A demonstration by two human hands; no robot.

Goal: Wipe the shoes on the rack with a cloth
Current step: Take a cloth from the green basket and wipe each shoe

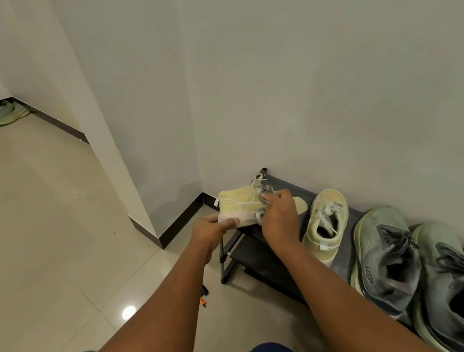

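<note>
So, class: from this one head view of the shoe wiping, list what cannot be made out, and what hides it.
- Grey cloth: mostly hidden under the right hand.
- Held pale yellow sneaker: toe covered by that hand.
- Rightmost grey-green sneaker: cut off by the frame edge.
- Black metal shoe rack: lower shelf in shadow.

A pair of pale green sneakers [4,114] lay on the tiled floor [50,229] far off at the left, against the dark skirting [57,123] of a plain white wall [301,88]. Nearer, a small orange and blue object [204,297] lay on the floor, its kind unclear. A round light reflection [129,312] shone on a tile.
</note>
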